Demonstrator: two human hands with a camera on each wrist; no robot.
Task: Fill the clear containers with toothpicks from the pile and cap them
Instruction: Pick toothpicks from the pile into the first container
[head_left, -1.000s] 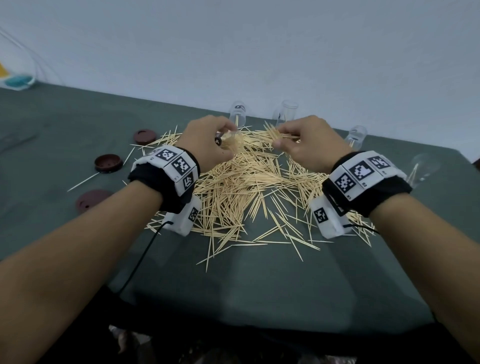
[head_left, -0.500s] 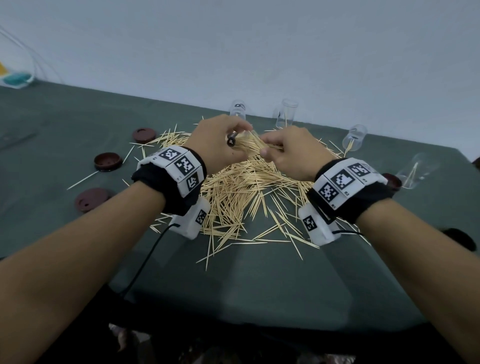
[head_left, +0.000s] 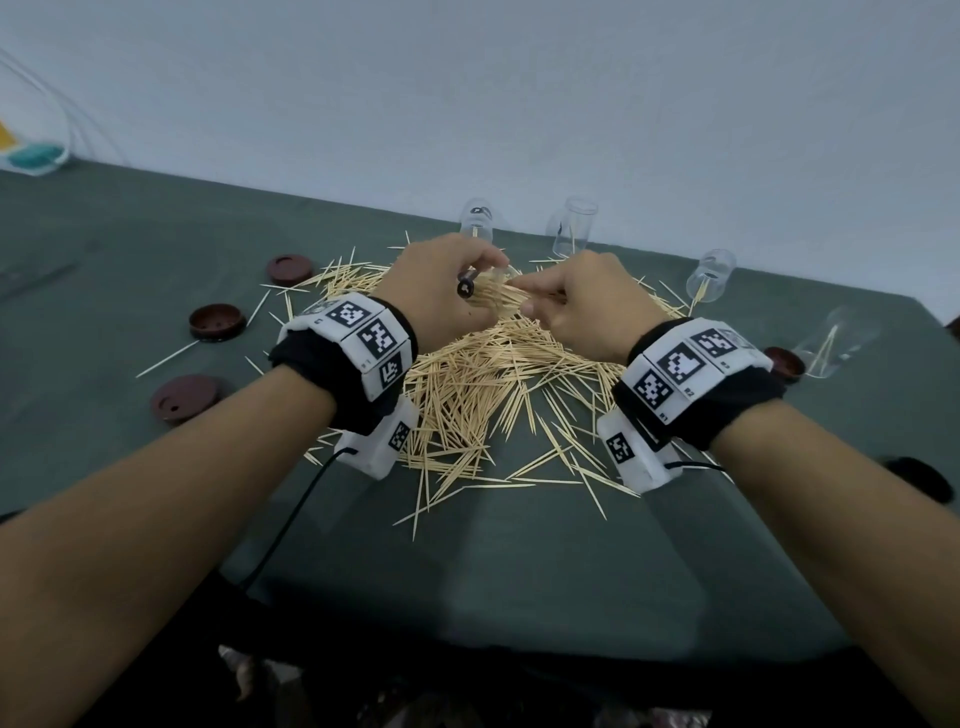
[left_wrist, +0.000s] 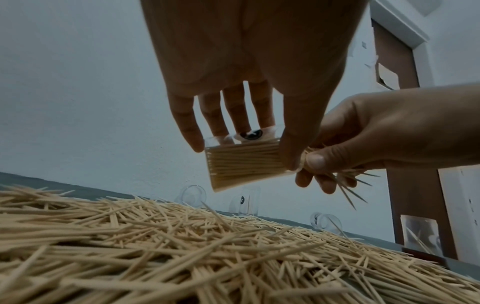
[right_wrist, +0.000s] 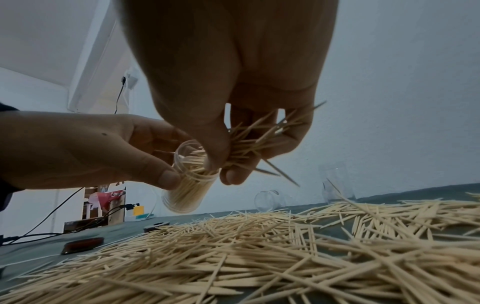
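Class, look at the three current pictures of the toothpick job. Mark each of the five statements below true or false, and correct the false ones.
1. The left hand holds a clear container packed with toothpicks. True.
2. The right hand is empty. False: it grips a bunch of toothpicks at the container's mouth.
3. The held container is already capped. False: its mouth is open in the right wrist view.
4. Three dark red caps lie on the green table, to the left of the toothpick pile. True.
5. The other clear containers beyond the pile are full. False: each shows at most a few toothpicks.
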